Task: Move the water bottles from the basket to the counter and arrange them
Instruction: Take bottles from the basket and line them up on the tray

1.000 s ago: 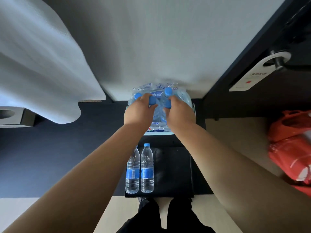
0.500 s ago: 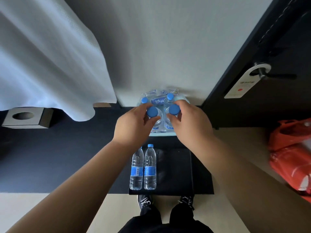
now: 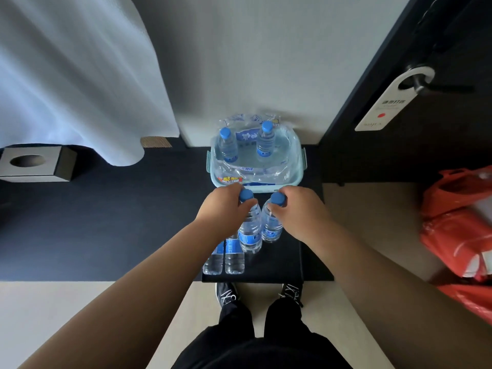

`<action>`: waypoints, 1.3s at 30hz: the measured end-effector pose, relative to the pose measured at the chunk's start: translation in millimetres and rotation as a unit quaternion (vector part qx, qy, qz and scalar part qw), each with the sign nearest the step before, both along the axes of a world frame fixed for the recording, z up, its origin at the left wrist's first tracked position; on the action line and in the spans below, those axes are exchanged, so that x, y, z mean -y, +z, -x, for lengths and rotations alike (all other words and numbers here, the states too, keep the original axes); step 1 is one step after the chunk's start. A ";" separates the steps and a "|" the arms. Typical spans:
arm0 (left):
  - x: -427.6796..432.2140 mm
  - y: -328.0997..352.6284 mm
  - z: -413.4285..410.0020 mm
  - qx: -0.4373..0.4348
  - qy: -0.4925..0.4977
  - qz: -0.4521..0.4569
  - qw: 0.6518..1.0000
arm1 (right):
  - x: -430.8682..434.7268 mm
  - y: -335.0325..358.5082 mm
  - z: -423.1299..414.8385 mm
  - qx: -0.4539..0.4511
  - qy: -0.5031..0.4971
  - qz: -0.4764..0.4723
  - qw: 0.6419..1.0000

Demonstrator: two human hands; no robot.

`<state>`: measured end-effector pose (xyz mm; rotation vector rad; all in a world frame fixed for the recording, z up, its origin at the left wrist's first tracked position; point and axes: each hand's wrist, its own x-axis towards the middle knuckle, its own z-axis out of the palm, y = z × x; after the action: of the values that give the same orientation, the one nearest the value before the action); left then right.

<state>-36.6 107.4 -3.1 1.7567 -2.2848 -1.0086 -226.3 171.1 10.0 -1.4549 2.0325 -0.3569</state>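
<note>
While the basket [image 3: 302, 166] sits far, the left hand [image 3: 222, 206] clasps the left bottle [image 3: 250, 231] at its neck, fingers curled; the right hand [image 3: 300, 210] likewise clasps the right bottle [image 3: 271, 227].

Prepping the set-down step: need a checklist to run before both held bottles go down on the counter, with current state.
1. Grip of left hand on left bottle, at the cap: ok.
2. Grip of right hand on right bottle, at the cap: ok.
3. Both held bottles out of the basket: ok.
4. Bare counter to the right of the standing pair: ok.
5. Gap between left bottle and standing pair: cannot tell, they overlap in view.
6. Basket emptied: not ok, two bottles stand inside.
</note>
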 end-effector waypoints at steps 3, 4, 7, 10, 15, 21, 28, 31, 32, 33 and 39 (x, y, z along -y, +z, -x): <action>-8.3 -29.2 3.8 0.032 -0.001 -0.047 0.998 | -5.8 -30.0 -2.5 0.025 -0.013 -0.058 0.998; -11.3 -39.5 4.9 0.040 0.002 -0.065 0.997 | -7.0 -40.0 -3.7 0.031 -0.016 -0.080 0.996; -18.8 -71.0 6.9 0.065 0.009 -0.111 0.992 | -8.7 -70.2 -8.2 0.043 -0.019 -0.141 0.989; -19.7 -100.6 10.1 0.097 0.017 -0.132 0.986 | -3.5 -98.4 -10.5 0.050 -0.034 -0.197 0.978; -8.3 -131.9 19.9 0.116 0.056 -0.142 0.981 | 16.1 -132.2 -7.8 0.072 -0.085 -0.240 0.964; 16.8 -154.1 30.2 0.176 0.073 -0.133 0.973 | 35.6 -161.1 -6.8 0.065 -0.149 -0.266 0.950; 28.6 -186.7 44.3 0.197 0.072 -0.153 0.966 | 47.9 -198.9 -6.9 0.066 -0.181 -0.259 0.946; 25.5 -193.1 39.3 0.196 0.060 -0.185 0.961 | 48.7 -209.9 -1.9 0.078 -0.208 -0.276 0.935; 22.7 -191.8 36.5 0.193 0.057 -0.188 0.961 | 47.2 -210.7 -0.5 0.077 -0.206 -0.284 0.933; 19.8 -189.3 33.6 0.189 0.056 -0.188 0.962 | 45.5 -209.9 1.2 0.075 -0.198 -0.288 0.934; 13.0 -159.8 9.9 0.173 0.047 -0.163 0.970 | 31.3 -178.6 9.1 0.060 -0.132 -0.257 0.956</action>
<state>-46.6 94.3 -162.9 2.3140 -2.2947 -1.1989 -235.4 139.9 -168.7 -0.8312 2.0228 -0.0113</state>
